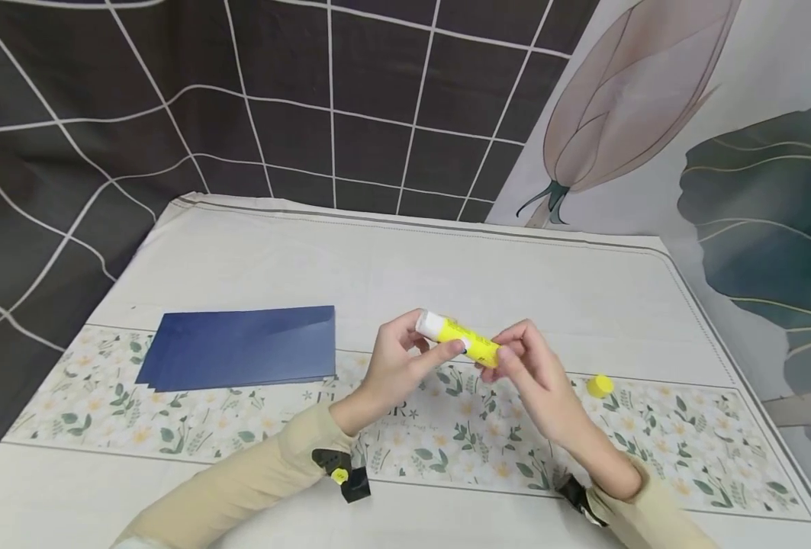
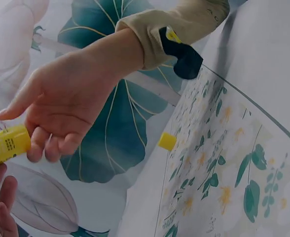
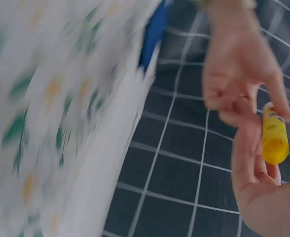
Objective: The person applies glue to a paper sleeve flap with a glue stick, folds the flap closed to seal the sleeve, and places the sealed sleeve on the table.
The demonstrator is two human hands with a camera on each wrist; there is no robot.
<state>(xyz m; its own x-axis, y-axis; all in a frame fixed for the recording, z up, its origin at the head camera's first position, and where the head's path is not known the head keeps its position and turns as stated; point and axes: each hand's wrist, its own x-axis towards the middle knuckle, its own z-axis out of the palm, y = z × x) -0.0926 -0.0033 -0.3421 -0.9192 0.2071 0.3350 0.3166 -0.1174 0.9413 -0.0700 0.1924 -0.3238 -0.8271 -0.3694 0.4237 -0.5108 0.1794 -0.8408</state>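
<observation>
A yellow glue stick [image 1: 472, 345] with a white end is held up over the table, tilted. My left hand [image 1: 398, 358] grips it near the white end, between thumb and fingers. At its yellow base is my right hand [image 1: 545, 389], with loosely bent fingers. In the left wrist view the right thumb [image 2: 19, 104] stands apart from the base. From the right wrist, the base of the glue stick [image 3: 275, 148] shows between that hand's fingers and thumb, with a gap on the thumb side. The glue inside the white end cannot be made out.
A yellow cap [image 1: 600, 386] stands on the table right of my right hand. Several dark blue paper sheets or envelopes [image 1: 240, 351] lie stacked at the left. The table has a pale cloth [image 1: 405, 259] with a floral band; a dark grid curtain [image 1: 378, 99] hangs behind.
</observation>
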